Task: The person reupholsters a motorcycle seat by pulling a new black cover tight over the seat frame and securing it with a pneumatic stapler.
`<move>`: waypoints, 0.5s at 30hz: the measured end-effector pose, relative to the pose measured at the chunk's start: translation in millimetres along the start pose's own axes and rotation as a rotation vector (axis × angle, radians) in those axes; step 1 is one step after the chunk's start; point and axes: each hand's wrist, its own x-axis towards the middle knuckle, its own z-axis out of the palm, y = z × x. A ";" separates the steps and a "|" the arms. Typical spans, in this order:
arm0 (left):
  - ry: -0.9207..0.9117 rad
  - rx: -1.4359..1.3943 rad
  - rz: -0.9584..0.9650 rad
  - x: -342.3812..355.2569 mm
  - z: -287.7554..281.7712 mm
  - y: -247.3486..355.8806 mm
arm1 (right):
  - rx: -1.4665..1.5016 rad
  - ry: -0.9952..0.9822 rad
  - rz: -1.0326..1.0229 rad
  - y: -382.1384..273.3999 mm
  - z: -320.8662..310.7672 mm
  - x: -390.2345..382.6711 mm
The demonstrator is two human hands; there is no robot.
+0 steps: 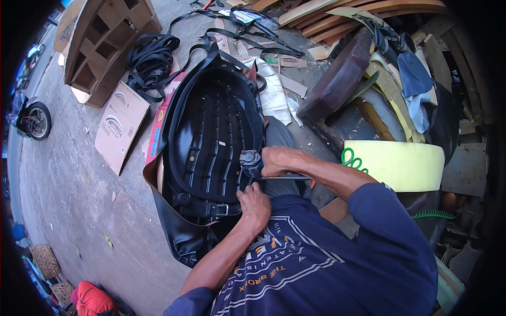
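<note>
A black motorcycle seat [213,137] lies upside down in front of me, its ribbed plastic base facing up. Around its rim runs a loose black vinyl cover [182,231], which hangs in folds at the near left end. My right hand [276,161] is wrapped round a blue and silver staple gun [251,162], whose head sits over the seat's right edge. Just below the tool, my left hand [254,204] has its fingers bent over the same edge, pinching the cover; the fingertips are partly hidden.
A coiled green air hose [353,159] lies by a pale yellow foam block [395,166] at right. Flattened cardboard [122,124], a bundle of black straps [153,63] and a wooden frame [103,45] lie left. Curved wooden strips [363,16] are stacked at the back.
</note>
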 end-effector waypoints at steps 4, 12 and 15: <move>0.135 -0.030 -0.035 -1.8 14.4 -3.3 | 0.084 -0.224 0.193 -22.7 -23.6 -3.0; 0.072 -0.239 -0.025 -11.6 -51.9 -35.9 | 0.363 -0.154 0.207 29.8 -21.0 -23.4; -0.081 -0.215 -0.058 -9.0 -60.4 -38.5 | 0.426 -0.066 0.239 30.4 -25.8 -35.6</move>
